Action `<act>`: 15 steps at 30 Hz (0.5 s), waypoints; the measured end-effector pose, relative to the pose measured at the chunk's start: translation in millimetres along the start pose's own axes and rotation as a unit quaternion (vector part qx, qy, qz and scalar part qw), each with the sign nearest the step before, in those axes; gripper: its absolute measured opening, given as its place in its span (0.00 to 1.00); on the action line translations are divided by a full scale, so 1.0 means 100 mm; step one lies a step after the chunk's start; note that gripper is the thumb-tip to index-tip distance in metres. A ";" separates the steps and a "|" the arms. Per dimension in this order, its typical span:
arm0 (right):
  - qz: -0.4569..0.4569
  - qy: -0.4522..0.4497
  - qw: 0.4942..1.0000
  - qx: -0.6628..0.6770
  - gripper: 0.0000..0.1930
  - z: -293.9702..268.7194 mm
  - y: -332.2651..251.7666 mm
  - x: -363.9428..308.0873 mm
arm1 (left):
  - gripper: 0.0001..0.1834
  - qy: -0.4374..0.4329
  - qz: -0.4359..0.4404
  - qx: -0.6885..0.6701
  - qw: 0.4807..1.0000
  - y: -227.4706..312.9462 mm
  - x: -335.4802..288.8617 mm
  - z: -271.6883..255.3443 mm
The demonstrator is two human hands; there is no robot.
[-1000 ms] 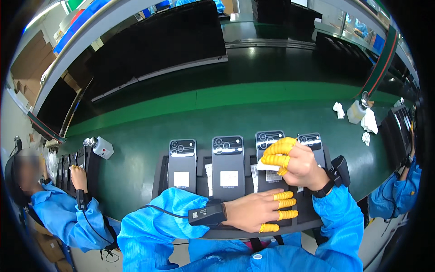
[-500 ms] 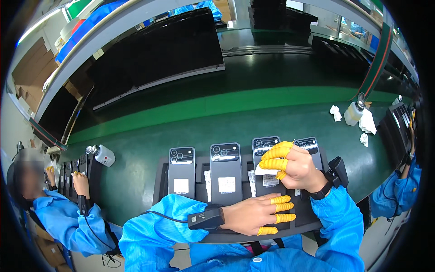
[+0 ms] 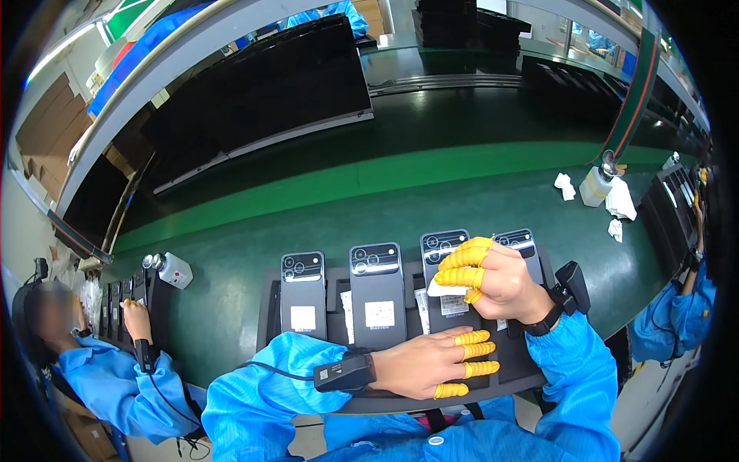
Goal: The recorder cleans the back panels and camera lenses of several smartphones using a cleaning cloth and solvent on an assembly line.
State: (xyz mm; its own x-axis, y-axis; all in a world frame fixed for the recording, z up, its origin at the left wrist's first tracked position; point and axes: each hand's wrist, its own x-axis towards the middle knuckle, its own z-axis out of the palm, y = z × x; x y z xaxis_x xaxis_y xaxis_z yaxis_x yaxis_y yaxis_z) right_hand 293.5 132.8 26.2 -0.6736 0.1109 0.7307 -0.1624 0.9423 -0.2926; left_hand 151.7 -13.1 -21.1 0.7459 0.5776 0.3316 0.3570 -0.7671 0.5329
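Four-camera-free wording aside, a black tray (image 3: 269,312) holds a row of dark smartphones, backs up: the leftmost phone (image 3: 302,285), the second phone (image 3: 378,286), the third phone (image 3: 433,262) and the rightmost phone (image 3: 523,243). White labels sit on their backs. Over the third phone, my right hand (image 3: 500,286) pinches a folded white wipe (image 3: 441,290) against its back, below the lenses. My left hand (image 3: 423,366) lies flat with fingers spread at that phone's lower end, partly covering it. Yellow finger cots cover the fingers of both hands.
A bottle with a metal top (image 3: 595,187) and crumpled white wipes (image 3: 620,202) stand on the green bench (image 3: 231,308) at right. Another bottle (image 3: 175,271) is at left. A co-worker (image 3: 123,377) handles a phone tray at left; a dark panel (image 3: 262,96) stands behind.
The whole view has shifted slightly. My right hand stays over the third phone with the wipe, and my left hand remains flat at its lower end.
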 end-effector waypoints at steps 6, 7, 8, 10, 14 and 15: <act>-0.005 -0.012 1.000 0.014 0.21 0.02 -0.01 0.01 | 0.29 0.005 -0.007 -0.007 1.000 0.01 0.00 0.01; -0.005 -0.012 1.000 0.014 0.21 0.02 -0.01 0.01 | 0.29 0.005 -0.008 -0.007 1.000 0.01 -0.01 0.01; -0.007 -0.013 1.000 0.016 0.21 0.03 -0.02 0.02 | 0.29 0.006 -0.008 -0.006 1.000 0.01 -0.01 0.01; -0.010 -0.014 1.000 0.017 0.21 0.03 -0.03 0.03 | 0.29 0.006 -0.008 -0.005 1.000 0.01 -0.01 0.01; -0.009 -0.011 1.000 0.017 0.21 0.03 0.00 0.01 | 0.29 0.011 -0.006 -0.007 1.000 0.01 -0.01 0.01; -0.008 -0.008 1.000 0.015 0.21 0.03 0.00 0.00 | 0.29 0.011 -0.005 -0.007 1.000 0.01 -0.01 0.01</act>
State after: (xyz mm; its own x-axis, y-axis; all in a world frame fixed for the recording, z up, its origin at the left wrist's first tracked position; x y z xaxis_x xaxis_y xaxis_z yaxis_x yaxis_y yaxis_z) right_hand 291.1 132.2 24.1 -0.6822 0.0904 0.7256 -0.1951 0.9338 -0.2998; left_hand 151.8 -15.0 -21.6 0.7295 0.5914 0.3437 0.3562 -0.7574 0.5472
